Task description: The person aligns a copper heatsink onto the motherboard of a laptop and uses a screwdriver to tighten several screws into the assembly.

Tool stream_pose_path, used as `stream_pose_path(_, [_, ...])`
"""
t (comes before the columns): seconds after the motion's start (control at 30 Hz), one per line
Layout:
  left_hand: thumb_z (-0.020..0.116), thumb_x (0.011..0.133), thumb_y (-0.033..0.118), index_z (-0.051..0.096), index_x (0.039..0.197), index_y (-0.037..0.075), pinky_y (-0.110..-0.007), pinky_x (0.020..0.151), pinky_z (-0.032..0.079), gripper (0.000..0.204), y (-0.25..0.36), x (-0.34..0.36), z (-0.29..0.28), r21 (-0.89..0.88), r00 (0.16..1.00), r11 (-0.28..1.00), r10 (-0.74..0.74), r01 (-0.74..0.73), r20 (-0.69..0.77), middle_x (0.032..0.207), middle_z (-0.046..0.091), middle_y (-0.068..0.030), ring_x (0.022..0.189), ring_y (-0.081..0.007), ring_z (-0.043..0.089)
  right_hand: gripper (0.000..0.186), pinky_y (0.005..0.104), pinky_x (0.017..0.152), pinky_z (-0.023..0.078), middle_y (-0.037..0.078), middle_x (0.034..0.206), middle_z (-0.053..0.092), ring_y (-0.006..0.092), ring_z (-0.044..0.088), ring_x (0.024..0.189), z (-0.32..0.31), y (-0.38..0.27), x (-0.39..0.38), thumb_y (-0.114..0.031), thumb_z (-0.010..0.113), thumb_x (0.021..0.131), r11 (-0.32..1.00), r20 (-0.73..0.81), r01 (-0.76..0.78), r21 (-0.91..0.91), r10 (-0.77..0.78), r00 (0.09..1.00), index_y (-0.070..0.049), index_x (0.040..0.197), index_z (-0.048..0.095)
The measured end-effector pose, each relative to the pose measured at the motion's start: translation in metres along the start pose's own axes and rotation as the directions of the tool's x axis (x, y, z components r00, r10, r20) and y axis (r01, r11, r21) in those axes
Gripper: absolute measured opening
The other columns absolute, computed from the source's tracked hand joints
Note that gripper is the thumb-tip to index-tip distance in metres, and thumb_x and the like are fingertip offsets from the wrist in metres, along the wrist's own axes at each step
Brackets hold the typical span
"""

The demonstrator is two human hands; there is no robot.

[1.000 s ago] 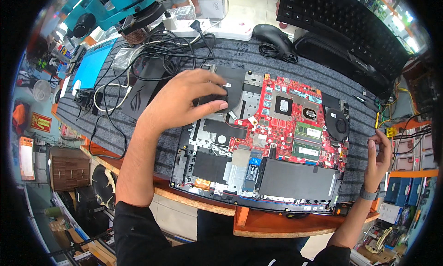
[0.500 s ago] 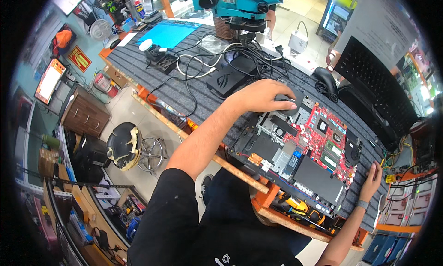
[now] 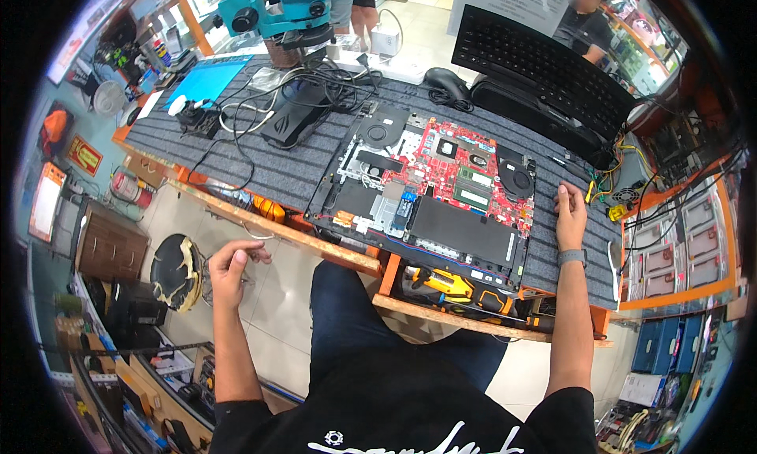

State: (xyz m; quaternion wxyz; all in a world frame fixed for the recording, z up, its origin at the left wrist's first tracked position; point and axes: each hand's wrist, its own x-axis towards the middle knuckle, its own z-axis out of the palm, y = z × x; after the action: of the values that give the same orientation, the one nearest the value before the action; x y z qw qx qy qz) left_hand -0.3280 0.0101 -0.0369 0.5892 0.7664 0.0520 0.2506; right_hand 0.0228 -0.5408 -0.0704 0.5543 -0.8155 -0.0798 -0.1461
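A grey-matted worktop (image 3: 260, 170) runs across the upper half of the frame, and at its centre lies an opened laptop (image 3: 430, 198) with its red board and black battery bared, a black keyboard (image 3: 544, 64) leaning behind it at upper right and a teal microscope (image 3: 272, 9) at upper left. The right hand (image 3: 569, 213) rests flat, fingers loosely spread and holding nothing, on the mat just beside the laptop's right edge. The left hand (image 3: 231, 266) hangs off the worktop at lower left above the floor, well apart from the laptop, fingers curled with thumb and forefinger pinched together; whether anything is between them I cannot tell.
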Motion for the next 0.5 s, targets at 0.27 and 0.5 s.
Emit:
stream_pose_path(0.27, [0.058, 0.102, 0.028, 0.071, 0.108, -0.005, -0.031, 0.078, 0.051, 0.035, 0.005, -0.101, 0.007, 0.053, 0.954, 0.965, -0.244, 0.256, -0.172, 0.090, 0.074, -0.0132, 0.083, -0.0179, 0.068, 0.028, 0.0267, 0.074, 0.048, 0.004, 0.096, 0.064, 0.0135, 0.059, 0.084, -0.008, 0.020, 0.009, -0.024, 0.058, 0.103, 0.973, 0.048, 0.069, -0.222, -0.060, 0.997, -0.004, 0.122, 0.065])
stream_pose_path(0.5, [0.066, 0.094, 0.042, 0.071, 0.113, 0.001, -0.040, 0.094, 0.052, 0.045, 0.005, -0.214, -0.026, 0.734, 0.856, 0.564, -0.516, 0.377, -0.044, 0.111, 0.072, -0.0198, 0.107, -0.0321, 0.068, 0.047, 0.0355, 0.101, 0.048, 0.016, 0.132, 0.064, 0.0249, 0.065, 0.112, -0.101, 0.146, 0.099, -0.036, 0.045, 0.107, 0.771, 0.233, 0.459, -0.441, -0.396, 0.888, -0.006, 0.141, 0.058])
